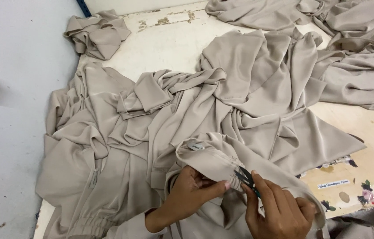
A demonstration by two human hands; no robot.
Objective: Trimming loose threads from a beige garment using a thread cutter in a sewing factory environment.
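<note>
Head view: the left hand (191, 192) pinches the gathered cuff (211, 161) of a beige garment (160, 132), thumb and fingers closed on the fabric just left of the blades, holding the elastic edge up off the pile. The right hand (280, 212) is closed around small thread snips (245, 178), dark blades with a teal handle, tips touching the gathers at the cuff seam. A small white label (195, 146) sits on the cuff above the left hand. The garment sprawls over the white worktable (169, 40), sleeve end near the front edge; a balled piece of the same cloth (96, 35) lies at the far left corner, and more beige garments (341, 53) are heaped at the far right, well apart from the hands. A flower-print patch (366, 194) shows on the table edge to the right. Judgement on doing the trim well: keep the cuff taut between the left fingers so any loose thread stands clear of the gathers; bring the tips in flat along the seam, not point-first into the cloth; cut only thread. Main risk is nicking the elastic stitching, since the gathers hide the seam line. Whether a loose thread sits between the blades cannot be told; too small.
</note>
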